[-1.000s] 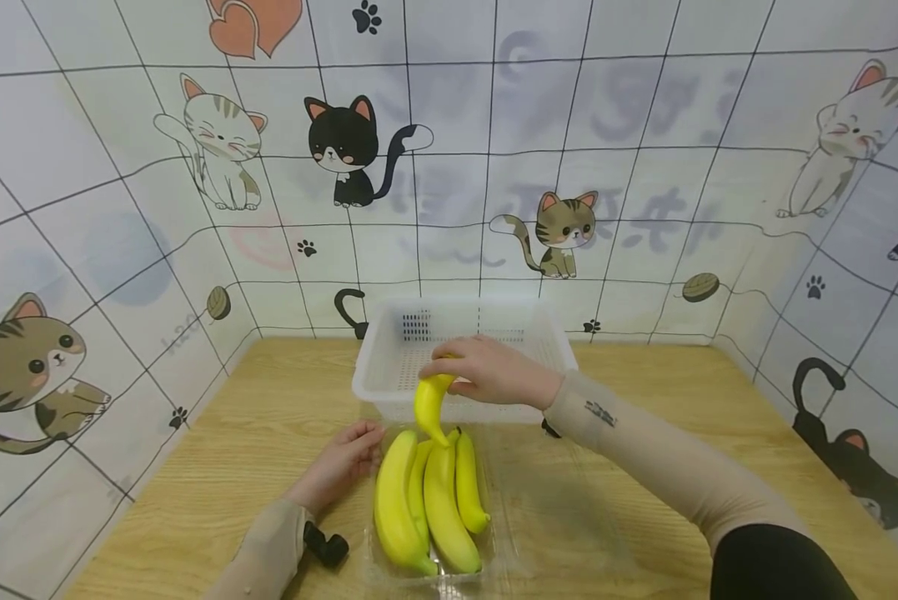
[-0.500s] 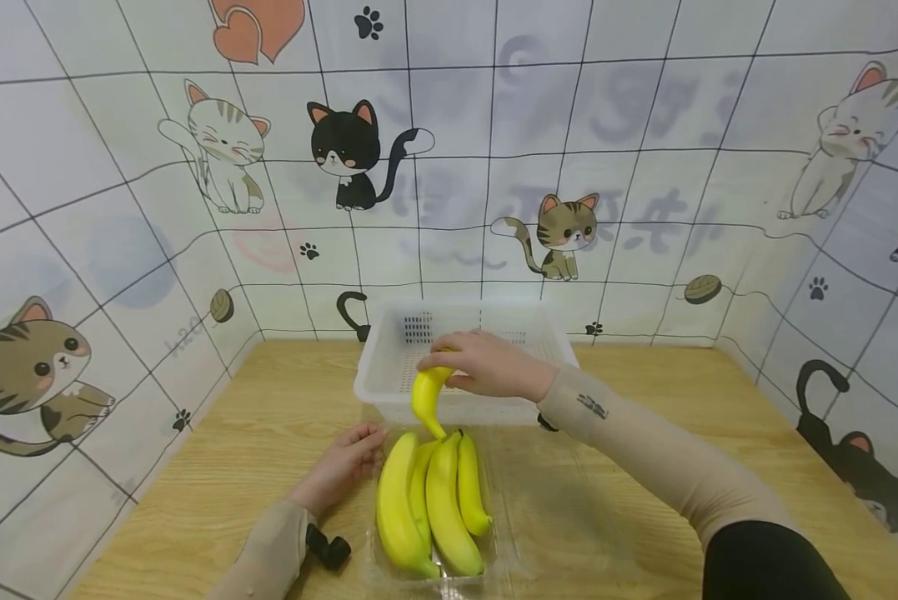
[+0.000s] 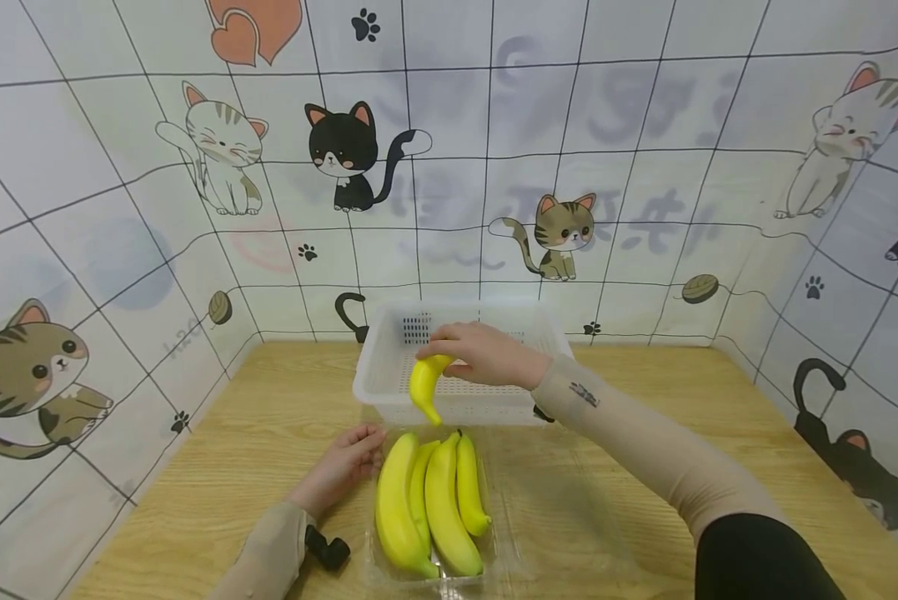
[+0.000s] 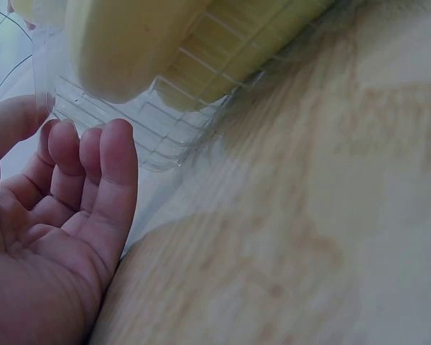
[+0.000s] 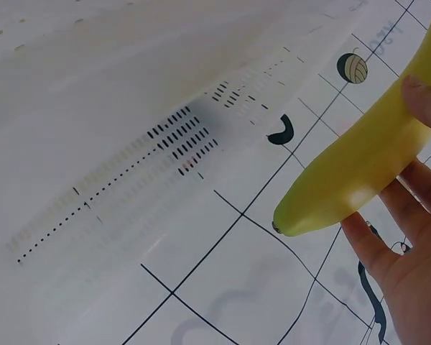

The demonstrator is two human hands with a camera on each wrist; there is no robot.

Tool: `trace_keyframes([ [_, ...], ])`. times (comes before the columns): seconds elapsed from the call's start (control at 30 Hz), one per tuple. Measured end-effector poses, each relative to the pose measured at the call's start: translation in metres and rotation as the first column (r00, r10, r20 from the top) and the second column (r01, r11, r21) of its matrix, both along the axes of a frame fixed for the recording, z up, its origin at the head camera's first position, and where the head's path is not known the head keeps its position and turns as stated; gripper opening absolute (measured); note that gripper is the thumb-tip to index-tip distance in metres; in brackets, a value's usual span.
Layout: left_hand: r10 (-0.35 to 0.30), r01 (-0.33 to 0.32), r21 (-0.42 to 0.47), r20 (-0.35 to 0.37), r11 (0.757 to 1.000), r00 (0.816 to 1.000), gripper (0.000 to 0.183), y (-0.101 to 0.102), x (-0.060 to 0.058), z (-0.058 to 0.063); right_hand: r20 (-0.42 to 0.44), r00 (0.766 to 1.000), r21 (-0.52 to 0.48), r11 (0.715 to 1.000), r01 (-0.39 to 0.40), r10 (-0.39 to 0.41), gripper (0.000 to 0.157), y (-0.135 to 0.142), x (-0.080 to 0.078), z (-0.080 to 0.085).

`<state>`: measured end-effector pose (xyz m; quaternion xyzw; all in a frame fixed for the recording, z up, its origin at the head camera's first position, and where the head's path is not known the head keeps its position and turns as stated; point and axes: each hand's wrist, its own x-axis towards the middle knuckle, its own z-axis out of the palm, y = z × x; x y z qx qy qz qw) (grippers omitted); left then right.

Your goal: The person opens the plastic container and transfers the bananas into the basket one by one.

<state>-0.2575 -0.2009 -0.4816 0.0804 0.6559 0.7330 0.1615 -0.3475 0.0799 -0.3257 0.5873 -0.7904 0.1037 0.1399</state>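
In the head view my right hand (image 3: 486, 356) grips a yellow banana (image 3: 423, 389) by its upper end, over the front rim of a white plastic basket (image 3: 368, 392). The right wrist view shows the thumb on one side of that banana and fingers on the other. My left hand (image 3: 346, 469) is at the far left corner of a clear plastic clamshell box (image 3: 379, 577); in the left wrist view its thumb and fingertips pinch the box's edge. Several more bananas (image 3: 399, 508) lie side by side inside the box, stems toward the near side or the back.
The box's clear lid (image 3: 561, 508) lies folded out flat to the right on the wooden table (image 3: 659, 417). Cat-patterned sheeting (image 3: 449, 192) encloses the table at the back and both sides. A black clip-like piece (image 3: 327, 548) is strapped at the left wrist.
My right hand has raised the banana slightly and drawn it a little left and back, so its lower tip now hangs apart from the other bananas. My left hand stays at the box corner.
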Motion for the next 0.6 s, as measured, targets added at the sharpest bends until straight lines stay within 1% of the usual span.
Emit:
trace_keyframes([
  [0.27,-0.003,0.002,-0.004,-0.010,1.000,1.000,0.016,-0.0005,0.0001,-0.0035,0.033,0.999,0.006,1.000,0.013,-0.013,0.042,-0.0013,-0.0044,0.0020],
  [0.4,-0.014,0.013,-0.009,-0.025,1.000,1.000,0.018,-0.0004,0.0007,-0.0017,0.037,0.999,0.002,1.000,0.014,-0.015,0.042,-0.0026,-0.0051,0.0059],
  [0.5,-0.009,0.009,-0.013,-0.024,1.000,1.000,0.024,-0.0001,0.0010,0.0002,0.043,0.999,0.009,1.000,0.027,-0.027,0.042,-0.0038,-0.0074,0.0069],
  [0.6,-0.001,0.000,-0.027,-0.020,1.000,1.000,0.023,0.0001,0.0011,0.0015,0.056,0.998,0.017,0.999,0.041,-0.041,0.042,-0.0050,-0.0099,0.0075],
])
